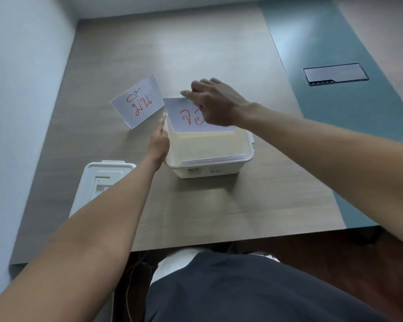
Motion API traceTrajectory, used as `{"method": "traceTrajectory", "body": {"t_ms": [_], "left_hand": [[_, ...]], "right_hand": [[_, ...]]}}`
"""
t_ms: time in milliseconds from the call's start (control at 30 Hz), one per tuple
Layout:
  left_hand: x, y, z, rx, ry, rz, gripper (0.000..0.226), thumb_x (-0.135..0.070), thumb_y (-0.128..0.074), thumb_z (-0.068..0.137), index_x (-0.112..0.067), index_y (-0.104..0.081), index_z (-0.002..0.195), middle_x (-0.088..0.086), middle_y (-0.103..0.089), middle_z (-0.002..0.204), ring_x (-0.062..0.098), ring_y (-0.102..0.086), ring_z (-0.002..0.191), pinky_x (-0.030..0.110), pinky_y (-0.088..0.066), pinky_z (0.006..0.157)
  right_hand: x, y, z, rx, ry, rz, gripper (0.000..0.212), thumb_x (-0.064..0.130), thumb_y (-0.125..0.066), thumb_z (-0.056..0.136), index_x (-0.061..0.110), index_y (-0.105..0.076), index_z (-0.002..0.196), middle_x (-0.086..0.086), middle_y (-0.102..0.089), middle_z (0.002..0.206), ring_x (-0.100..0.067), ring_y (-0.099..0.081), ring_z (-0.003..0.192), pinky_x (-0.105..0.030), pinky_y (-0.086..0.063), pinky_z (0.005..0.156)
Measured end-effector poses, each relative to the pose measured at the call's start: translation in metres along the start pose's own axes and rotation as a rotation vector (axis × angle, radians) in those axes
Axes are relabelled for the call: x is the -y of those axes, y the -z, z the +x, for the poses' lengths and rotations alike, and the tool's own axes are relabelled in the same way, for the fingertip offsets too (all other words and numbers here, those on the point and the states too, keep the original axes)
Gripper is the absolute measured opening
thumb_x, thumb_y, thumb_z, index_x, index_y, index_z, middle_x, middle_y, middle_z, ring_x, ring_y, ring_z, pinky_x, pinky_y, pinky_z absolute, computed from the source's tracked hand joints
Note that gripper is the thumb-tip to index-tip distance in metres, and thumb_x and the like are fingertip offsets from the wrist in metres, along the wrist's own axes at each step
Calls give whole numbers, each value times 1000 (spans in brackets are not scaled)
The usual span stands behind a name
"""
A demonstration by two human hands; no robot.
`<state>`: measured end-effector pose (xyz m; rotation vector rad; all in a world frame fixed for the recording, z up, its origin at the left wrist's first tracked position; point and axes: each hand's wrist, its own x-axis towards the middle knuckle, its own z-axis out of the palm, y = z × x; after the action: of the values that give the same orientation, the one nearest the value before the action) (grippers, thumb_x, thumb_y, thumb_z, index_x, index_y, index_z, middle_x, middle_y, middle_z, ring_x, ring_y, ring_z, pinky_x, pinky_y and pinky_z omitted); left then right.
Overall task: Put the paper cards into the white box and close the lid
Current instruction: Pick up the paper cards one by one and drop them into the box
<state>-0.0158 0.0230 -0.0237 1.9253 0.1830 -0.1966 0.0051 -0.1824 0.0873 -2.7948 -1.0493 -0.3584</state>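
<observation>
The white box stands open in the middle of the wooden table. My right hand holds a white paper card with red writing by its top edge; the card tilts over the far left part of the box mouth. My left hand rests against the box's left rim with its fingers closed on the wall. A second card with red writing lies on the table just left of the box. The white lid lies flat near the table's left front, partly under my left forearm. Paper edges show inside the box.
The wooden table ends at a front edge close to my body. A teal strip with a dark cable hatch runs along the right. A pale wall is on the left.
</observation>
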Motion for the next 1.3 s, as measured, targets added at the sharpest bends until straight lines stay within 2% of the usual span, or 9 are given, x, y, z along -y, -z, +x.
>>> {"method": "traceTrajectory", "body": {"t_ms": [300,433,500,600,667,767,900,1133,1300], "left_hand": [[7,8,8,59,-12,19,49,-29,-28,105,-36,-28,153,-5,-36,158,14,-37,143,42,-31,119],[7,4,6,25,-62,64,49,-19,-26,107,-28,-28,155,-1,-32,160,15,-31,147,36,-25,122],[8,2,7,1,-88,89,49,-16,-26,107,-24,-29,155,-1,-32,160,16,-31,147,33,-24,121],[8,5,8,-17,-98,138,49,-15,-27,107,-24,-31,154,-1,-36,158,15,-35,144,21,-25,111],[8,8,10,-15,-109,185,48,-17,-31,105,-26,-35,152,-2,-43,154,14,-41,140,21,-29,107],[7,19,16,-32,-166,247,45,-18,-38,101,-24,-48,145,1,-57,139,15,-54,124,22,-37,100],[-2,38,41,-96,-192,395,36,-14,-40,101,-8,-59,131,12,-57,132,23,-55,121,19,-34,96],[-18,85,112,-179,-288,847,45,-17,-46,94,-8,-51,138,16,-40,143,36,-46,129,44,-34,108],[-22,96,149,-166,-113,1006,45,-18,-40,98,-8,-39,142,17,-35,149,38,-42,132,48,-29,107]], "right_hand": [[21,-51,-48,217,-86,183,33,7,-52,89,12,-70,117,-14,-62,89,-38,-61,81,-39,-49,68],[29,-56,-59,386,-209,332,30,20,-53,96,22,-73,119,-3,-63,94,-29,-63,94,-27,-42,74],[29,-55,-60,441,-210,396,27,25,-53,95,24,-76,110,5,-59,85,-23,-62,86,-27,-45,76],[15,-53,-62,361,-229,452,28,32,-54,95,20,-78,103,0,-65,88,-19,-61,80,-38,-51,82],[-4,-58,-69,166,-266,330,30,33,-54,96,16,-78,103,-6,-66,95,-25,-61,89,-40,-48,88],[-28,-62,-87,-7,-517,157,34,33,-50,97,17,-69,120,-11,-60,118,-32,-55,109,-40,-36,92],[-42,-69,-105,61,-861,237,50,39,-39,103,18,-42,148,-14,-42,143,-33,-41,130,-45,-29,105],[-40,-87,-115,75,-874,384,51,33,-28,106,18,-27,155,-15,-52,132,-36,-50,120,-49,-36,100],[-47,-95,-119,99,-843,500,54,36,-23,107,19,-18,158,-11,-37,156,-36,-41,139,-55,-32,113]]}}
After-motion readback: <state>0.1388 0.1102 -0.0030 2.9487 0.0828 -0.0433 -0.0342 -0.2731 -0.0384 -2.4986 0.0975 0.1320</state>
